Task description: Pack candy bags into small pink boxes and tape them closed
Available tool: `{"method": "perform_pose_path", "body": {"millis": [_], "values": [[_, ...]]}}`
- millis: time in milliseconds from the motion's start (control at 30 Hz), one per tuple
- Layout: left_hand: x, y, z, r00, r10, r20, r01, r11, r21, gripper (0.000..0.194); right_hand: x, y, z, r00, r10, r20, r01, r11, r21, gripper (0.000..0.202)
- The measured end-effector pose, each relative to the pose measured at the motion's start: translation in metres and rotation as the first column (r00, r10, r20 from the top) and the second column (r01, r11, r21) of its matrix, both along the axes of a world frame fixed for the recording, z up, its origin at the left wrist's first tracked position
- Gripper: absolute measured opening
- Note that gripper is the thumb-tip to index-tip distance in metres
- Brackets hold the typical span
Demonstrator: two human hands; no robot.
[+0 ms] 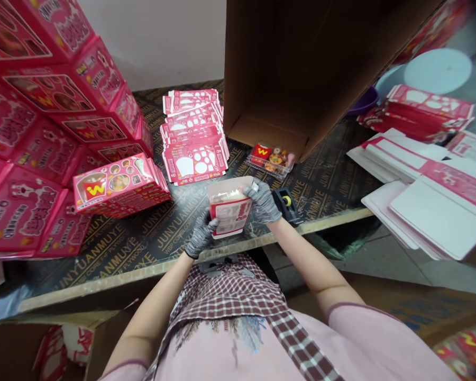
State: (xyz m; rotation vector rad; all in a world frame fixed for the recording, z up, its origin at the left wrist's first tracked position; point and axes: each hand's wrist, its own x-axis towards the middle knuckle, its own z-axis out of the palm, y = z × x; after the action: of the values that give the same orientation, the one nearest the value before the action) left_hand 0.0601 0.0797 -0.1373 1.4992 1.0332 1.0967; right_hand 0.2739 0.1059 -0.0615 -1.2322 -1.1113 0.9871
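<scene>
Between my gloved hands, near the front edge of the table, is a small pink-and-white toy box [233, 216], tilted, with its printed panel towards me. Its upper end looks open, and something clear and plastic shows inside. My left hand [201, 233], in a grey knit glove, grips the lower left side of the box. My right hand [264, 201], gloved alike, has its fingers closed at the upper right corner. Just beyond lies a clear plastic tray of toy food [273, 159]. A black tape dispenser [286, 203] with a yellow core sits beside my right hand.
Flat printed cartons [196, 161] lie in an overlapping pile behind the box. Filled pink boxes [121, 185] are stacked high on the left. A large open cardboard carton [257, 127] stands at the back. White and pink card sheets [440, 206] jut out at the right.
</scene>
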Motion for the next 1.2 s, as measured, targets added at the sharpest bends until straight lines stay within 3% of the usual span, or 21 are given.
{"method": "perform_pose_path", "body": {"millis": [100,233,367,433,533,700,833,933,1033,1100,1200], "values": [[0.007,0.008,0.025,0.975,0.077,0.211,-0.058,0.994,-0.093,0.054,-0.008,-0.007,-0.005,1.000,-0.003,0.020,0.003,1.000,0.001,0.055],[0.008,0.020,0.055,0.949,0.057,0.309,-0.004,0.986,-0.169,0.038,-0.008,-0.018,-0.008,0.982,0.048,-0.184,-0.048,0.999,0.005,0.058],[0.012,0.020,0.077,0.943,0.133,0.305,-0.123,0.991,-0.053,0.031,-0.009,-0.024,-0.009,0.967,0.027,-0.254,-0.016,0.999,0.047,0.046],[0.018,0.015,0.083,0.928,0.186,0.323,-0.207,0.978,0.031,0.029,-0.014,-0.026,-0.009,0.947,0.002,-0.323,0.033,0.994,0.102,0.035],[0.026,0.010,0.090,0.930,0.189,0.316,-0.224,0.972,0.076,0.024,-0.023,-0.028,-0.009,0.922,-0.035,-0.386,0.105,0.981,0.161,0.030],[0.019,0.015,0.093,0.969,0.142,0.204,-0.163,0.983,0.089,0.026,-0.024,-0.027,-0.009,0.974,-0.194,-0.116,0.212,0.961,0.175,0.030],[0.002,0.020,0.094,0.997,0.071,0.017,-0.073,0.978,0.195,0.020,-0.012,-0.026,-0.014,0.982,-0.187,0.016,0.173,0.938,0.300,0.022],[-0.015,0.019,0.089,0.991,0.025,-0.132,0.036,0.896,0.442,0.013,-0.001,-0.033,-0.022,0.979,-0.156,0.134,0.098,0.926,0.365,0.024],[-0.031,0.016,0.081,0.963,0.045,-0.265,0.163,0.685,0.710,0.010,0.005,-0.043,-0.031,0.937,-0.086,0.340,-0.095,0.871,0.482,0.029],[-0.035,0.015,0.077,0.934,0.078,-0.348,0.238,0.590,0.772,0.009,0.005,-0.049,-0.035,0.891,-0.056,0.451,-0.221,0.815,0.536,0.031],[-0.023,0.016,0.078,0.847,0.126,-0.517,0.349,0.602,0.719,0.016,0.005,-0.057,-0.031,0.849,-0.075,0.522,-0.246,0.819,0.519,0.040]]}}
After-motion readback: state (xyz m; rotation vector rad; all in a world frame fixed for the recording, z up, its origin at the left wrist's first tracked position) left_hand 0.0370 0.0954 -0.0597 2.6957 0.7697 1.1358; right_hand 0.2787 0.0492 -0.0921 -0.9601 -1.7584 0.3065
